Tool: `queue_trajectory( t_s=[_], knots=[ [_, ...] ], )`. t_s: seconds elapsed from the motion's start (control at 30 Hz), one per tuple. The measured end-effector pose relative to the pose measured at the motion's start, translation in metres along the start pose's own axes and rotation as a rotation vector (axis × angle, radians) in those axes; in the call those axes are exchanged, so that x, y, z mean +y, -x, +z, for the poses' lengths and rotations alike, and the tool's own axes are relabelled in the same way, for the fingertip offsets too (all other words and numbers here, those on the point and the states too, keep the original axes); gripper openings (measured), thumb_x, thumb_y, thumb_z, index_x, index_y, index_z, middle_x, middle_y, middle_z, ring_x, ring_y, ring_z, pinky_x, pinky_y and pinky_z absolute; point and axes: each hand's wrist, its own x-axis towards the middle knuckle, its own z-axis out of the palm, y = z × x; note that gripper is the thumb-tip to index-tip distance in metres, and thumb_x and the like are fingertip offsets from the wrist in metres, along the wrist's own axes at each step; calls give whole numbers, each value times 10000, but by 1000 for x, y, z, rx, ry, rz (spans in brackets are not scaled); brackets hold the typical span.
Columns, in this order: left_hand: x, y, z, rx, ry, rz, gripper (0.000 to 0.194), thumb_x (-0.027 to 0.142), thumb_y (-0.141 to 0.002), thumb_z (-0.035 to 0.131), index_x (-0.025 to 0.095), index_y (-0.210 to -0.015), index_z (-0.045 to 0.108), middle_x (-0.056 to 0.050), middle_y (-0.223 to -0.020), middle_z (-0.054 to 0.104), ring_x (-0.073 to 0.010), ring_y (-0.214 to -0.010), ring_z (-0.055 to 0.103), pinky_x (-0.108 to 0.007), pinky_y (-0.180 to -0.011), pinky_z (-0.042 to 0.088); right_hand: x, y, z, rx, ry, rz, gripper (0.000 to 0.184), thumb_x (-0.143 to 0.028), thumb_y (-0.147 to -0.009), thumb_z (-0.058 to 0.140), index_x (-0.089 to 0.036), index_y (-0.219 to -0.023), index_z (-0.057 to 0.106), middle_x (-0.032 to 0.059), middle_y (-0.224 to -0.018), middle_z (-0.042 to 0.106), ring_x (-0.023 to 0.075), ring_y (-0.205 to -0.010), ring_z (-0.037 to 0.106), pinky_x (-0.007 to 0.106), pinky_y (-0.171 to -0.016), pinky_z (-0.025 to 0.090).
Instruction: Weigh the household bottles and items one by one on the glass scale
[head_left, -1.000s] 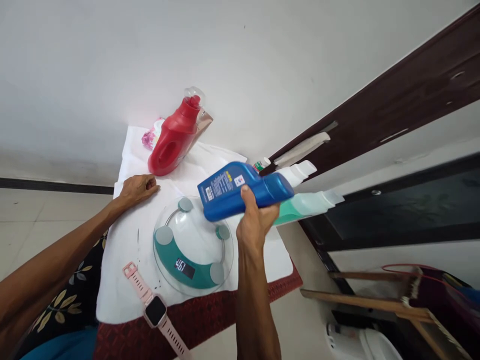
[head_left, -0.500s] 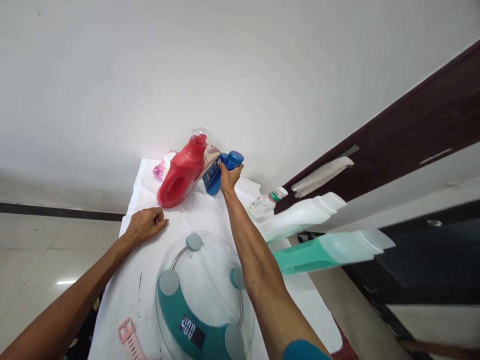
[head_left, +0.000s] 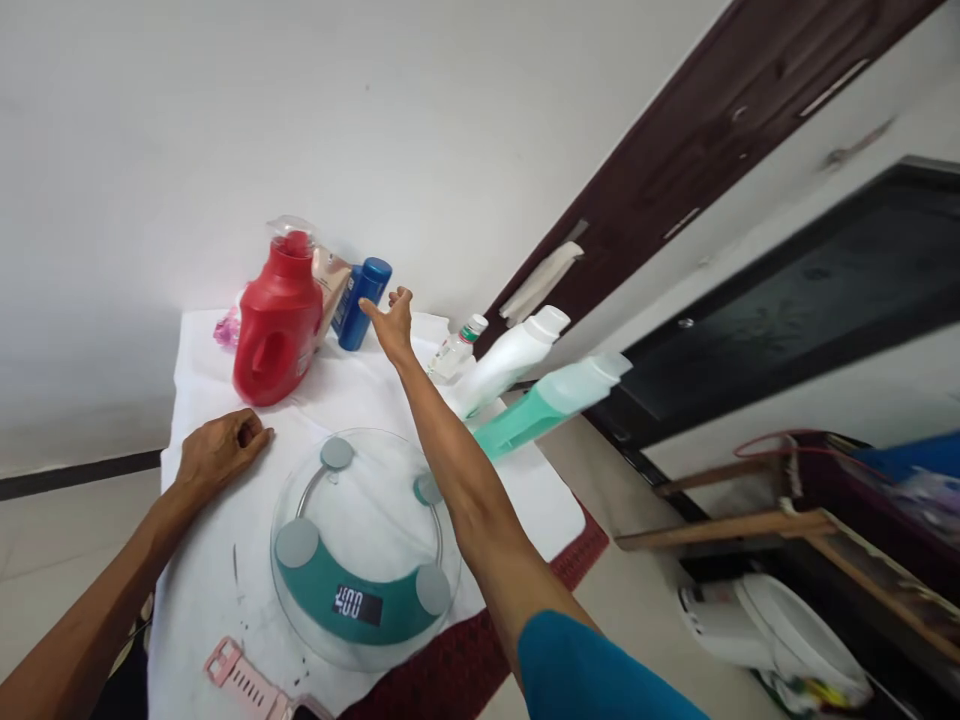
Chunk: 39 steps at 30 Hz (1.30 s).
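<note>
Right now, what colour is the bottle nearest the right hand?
The bottle is blue, clearest in the head view.

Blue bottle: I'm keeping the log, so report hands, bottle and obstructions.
Right hand open beside blue bottle, contact unclear. Left hand loosely curled on white cloth. Bottle upright. Beige pouch close on its left, nothing seen blocking right hand.

Near the front edge of the table (head_left: pixel 551 507), the pink watch (head_left: pixel 253 688) is cut off across its face. By the back left corner, the red jug (head_left: pixel 274 310) hides most of the pink packet (head_left: pixel 227 328). The right arm (head_left: pixel 480 505) covers some of the scale (head_left: pixel 322 585). The words on the blue bottle (head_left: pixel 352 328) are too tiny to read, and I can't tell if the right hand (head_left: pixel 393 322) touches it.
</note>
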Motion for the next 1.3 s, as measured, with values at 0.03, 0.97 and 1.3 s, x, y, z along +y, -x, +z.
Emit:
queue_trajectory(
  t_s=[0.03, 0.97, 1.3],
  knots=[
    [1, 0, -2, -14, -12, -2, 329, 520, -995, 546, 240, -842, 623, -50, -875, 782, -259, -836, 708, -317, -686, 402, 2, 17, -19, 13, 5, -68, 769, -348, -892, 896, -124, -1497, 476, 199, -1573, 661, 232, -1450, 647, 413, -1247, 515],
    [11, -3, -9, -15, -79, -76, 363, 578, -958, 502, 258, -907, 665, -47, -896, 754, -301, -902, 692, -345, -721, 418, 77, 132, -249, 925, 483, 192, 519, -144, -723, 694, -237, -1218, 571, 181, -1354, 680, 390, -1362, 659, 609, -1237, 526],
    [6, 1, -1, 55, -69, -22, 285, 520, -906, 594, 243, -852, 639, -77, -904, 755, -282, -884, 692, -341, -738, 415, 52, 151, -256, 867, -128, 329, 274, -160, -874, 733, -250, -711, 532, -90, -545, 472, 103, -509, 433, 245, -467, 395]
  ],
)
